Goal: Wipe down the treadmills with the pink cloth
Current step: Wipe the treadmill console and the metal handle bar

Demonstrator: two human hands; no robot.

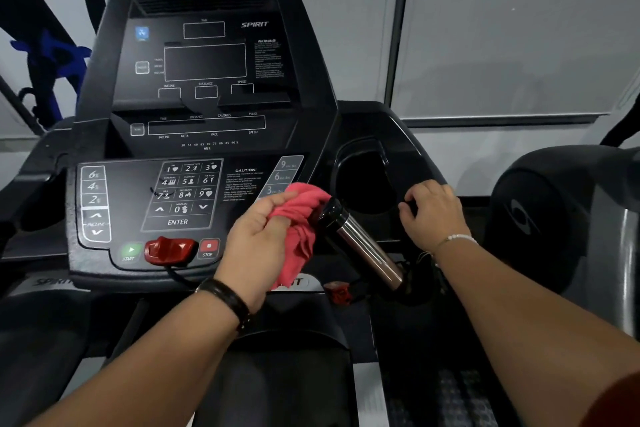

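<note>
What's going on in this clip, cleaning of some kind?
Yes. A person stands at a Spirit treadmill console. The left hand grips a bunched pink cloth pressed against the black end of the metal pulse-grip handle, just right of the keypad. The right hand rests on the rim beside the cup holder, holding nothing visible.

A pale grey wall (363, 10) stood behind, split by a dark upright strip (401, 21) beside a large frosted panel (519, 28) with a grey sill (502, 120). At the left stood a blue and black exercise machine (52, 59). Light was dim and even.
</note>
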